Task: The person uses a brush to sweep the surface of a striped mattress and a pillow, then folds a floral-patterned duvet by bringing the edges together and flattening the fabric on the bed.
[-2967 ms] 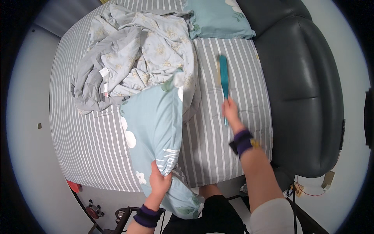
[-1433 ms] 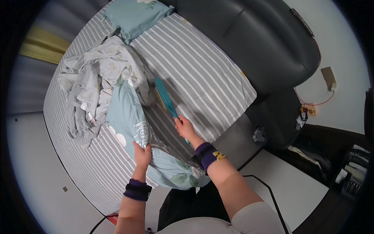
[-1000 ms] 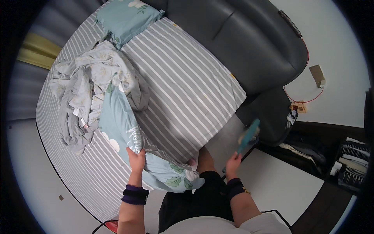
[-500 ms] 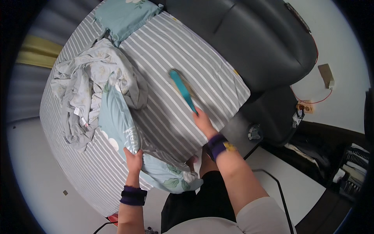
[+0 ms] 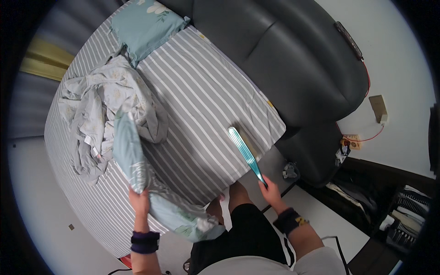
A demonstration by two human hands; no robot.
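Observation:
My left hand (image 5: 140, 201) is closed on the edge of a light-blue floral pillow (image 5: 126, 142), which bends from the rumpled blanket toward my legs. The pillow's lower part (image 5: 176, 215) hangs at the bed's near edge, by my thigh. In my right hand (image 5: 272, 192) is the handle of a teal bed brush (image 5: 245, 151). Its head lies over the near right corner of the grey-and-white striped sheet (image 5: 197, 101), with pale bristles (image 5: 251, 143) facing right. Whether they touch the sheet I cannot tell.
A crumpled grey floral blanket (image 5: 98, 110) lies on the bed's left, below another light-blue pillow (image 5: 149, 27). A black padded headboard or sofa back (image 5: 275, 68) borders the bed's right. A white table (image 5: 321, 233) stands right of my legs, near a power strip (image 5: 352, 142).
The brush has swept toward me and to the right, reaching the sheet's near corner. My left hand has shifted slightly left and down with the pillow.

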